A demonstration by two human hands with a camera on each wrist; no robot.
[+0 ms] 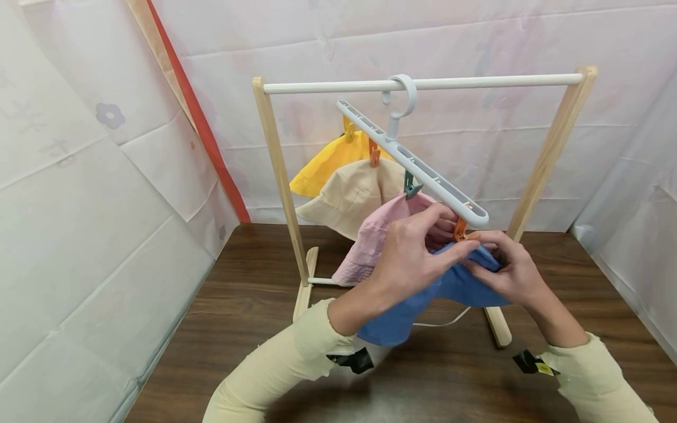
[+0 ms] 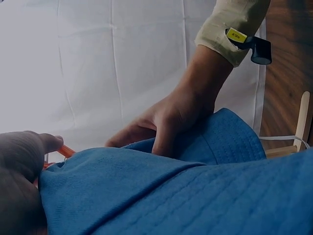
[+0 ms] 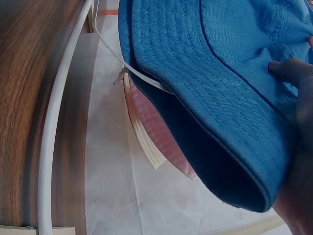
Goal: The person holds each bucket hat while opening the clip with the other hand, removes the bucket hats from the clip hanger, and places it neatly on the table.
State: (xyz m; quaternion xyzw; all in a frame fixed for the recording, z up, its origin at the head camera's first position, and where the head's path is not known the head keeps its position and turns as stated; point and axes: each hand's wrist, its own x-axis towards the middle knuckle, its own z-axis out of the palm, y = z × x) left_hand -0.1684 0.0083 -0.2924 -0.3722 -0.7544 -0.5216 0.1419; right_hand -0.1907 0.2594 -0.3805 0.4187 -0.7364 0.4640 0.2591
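Note:
A blue bucket hat (image 1: 391, 323) hangs below the front end of a white clip hanger (image 1: 423, 170), right at an orange clip (image 1: 460, 229). My left hand (image 1: 404, 252) has its thumb and fingers on either side of this clip, pinching it where it meets the fabric. The right hand (image 1: 510, 270) grips the blue hat's right side, its index fingertip close to the clip. In the right wrist view the hat's stitched brim (image 3: 195, 88) droops with a thin white cord (image 3: 132, 71) along it. Behind the left hand, a pink hat (image 1: 367, 244) hangs from a green clip (image 1: 411, 185).
Farther back on the hanger are a beige hat (image 1: 344, 194) and a yellow hat (image 1: 322, 164), each clipped. The hanger hooks over the white rail (image 1: 502, 81) of a wooden-legged stand (image 1: 280, 176) on a dark wood table (image 1: 227, 329). Pale sheets surround it.

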